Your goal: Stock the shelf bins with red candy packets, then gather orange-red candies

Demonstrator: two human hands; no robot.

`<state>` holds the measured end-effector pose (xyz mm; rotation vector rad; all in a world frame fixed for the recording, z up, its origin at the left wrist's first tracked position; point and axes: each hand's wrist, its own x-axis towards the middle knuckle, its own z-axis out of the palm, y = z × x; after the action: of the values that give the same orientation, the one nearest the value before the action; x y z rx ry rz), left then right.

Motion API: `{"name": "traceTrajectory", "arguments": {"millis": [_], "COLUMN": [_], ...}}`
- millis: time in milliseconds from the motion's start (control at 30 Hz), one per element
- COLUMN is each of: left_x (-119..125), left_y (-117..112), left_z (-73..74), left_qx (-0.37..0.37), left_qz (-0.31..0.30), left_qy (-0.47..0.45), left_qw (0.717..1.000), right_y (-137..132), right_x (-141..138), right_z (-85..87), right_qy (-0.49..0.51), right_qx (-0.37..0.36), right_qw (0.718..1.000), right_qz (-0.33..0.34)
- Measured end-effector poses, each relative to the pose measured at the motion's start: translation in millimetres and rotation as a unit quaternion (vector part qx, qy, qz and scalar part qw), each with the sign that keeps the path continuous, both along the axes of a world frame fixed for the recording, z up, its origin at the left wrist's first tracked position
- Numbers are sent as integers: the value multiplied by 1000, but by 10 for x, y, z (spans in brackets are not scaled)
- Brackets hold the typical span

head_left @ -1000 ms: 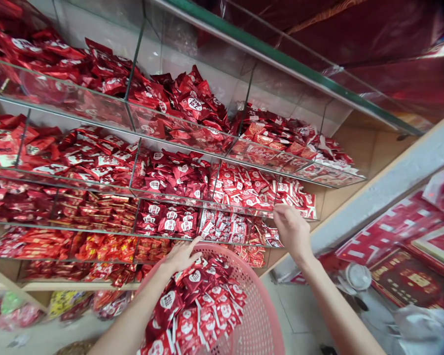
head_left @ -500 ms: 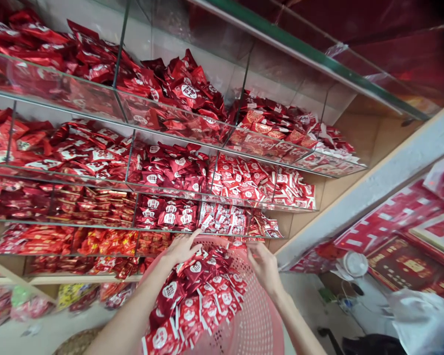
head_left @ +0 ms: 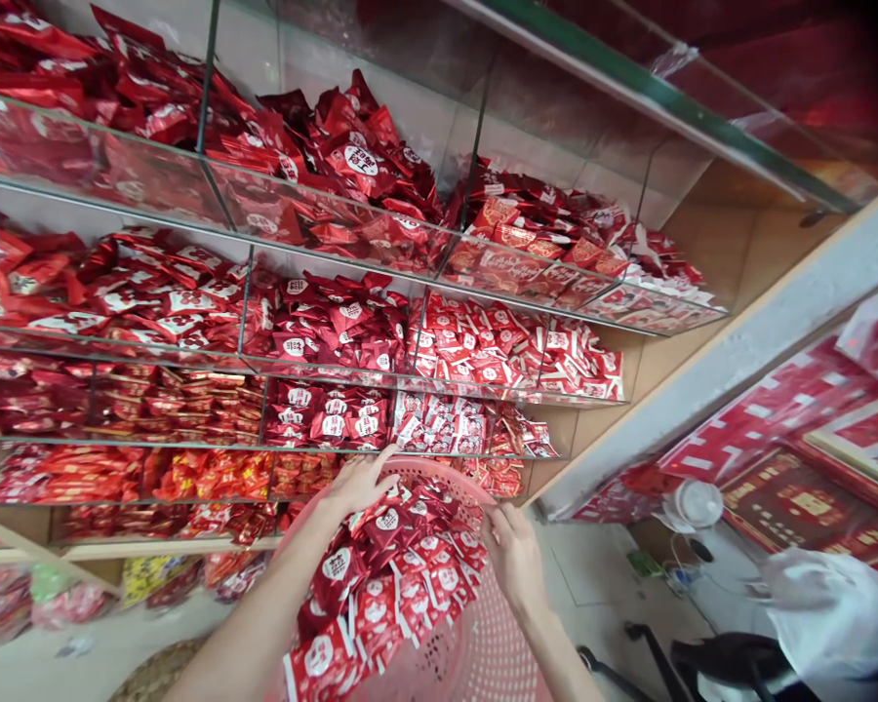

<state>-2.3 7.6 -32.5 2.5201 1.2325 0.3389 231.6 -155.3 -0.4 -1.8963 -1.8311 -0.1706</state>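
While bracing the pink basket (head_left: 483,653) against the glass shelves (head_left: 439,392) with the left hand (head_left: 362,483), thumb out, fingers bent over the far rim and any grip there hidden, better to hold that rim level and tight to the shelf edge, guarding against a slide of red packets (head_left: 387,577) off the near left rim. Reaches in with the right hand (head_left: 510,558) at the heap's right edge, fingers curled onto packets, impossible to tell whether pinching any; probably best lifted a few at a time. Counted: two hands, one basket, at least five shelf tiers, packets beyond counting.
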Motion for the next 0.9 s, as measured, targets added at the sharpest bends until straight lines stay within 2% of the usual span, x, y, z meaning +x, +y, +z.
{"name": "traceTrajectory", "arguments": {"millis": [133, 333, 533, 900], "left_x": [-2, -7, -9, -14], "left_y": [-2, 2, -3, 13], "left_z": [11, 6, 26, 8], "left_qx": [-8, -1, -7, 3], "left_qz": [0, -6, 2, -11], "left_qy": [4, -5, 5, -4], "left_qw": [1000, 1000, 1000, 1000], "right_y": [27, 43, 77, 47], "right_x": [-28, -70, -89, -101], "right_z": [-3, -145, -324, -325], "right_qy": [-87, -140, -72, 27], "right_qx": [-22, -83, -107, -121], "right_qw": [996, 987, 991, 991], "right_qz": [-27, 0, 21, 48]}}
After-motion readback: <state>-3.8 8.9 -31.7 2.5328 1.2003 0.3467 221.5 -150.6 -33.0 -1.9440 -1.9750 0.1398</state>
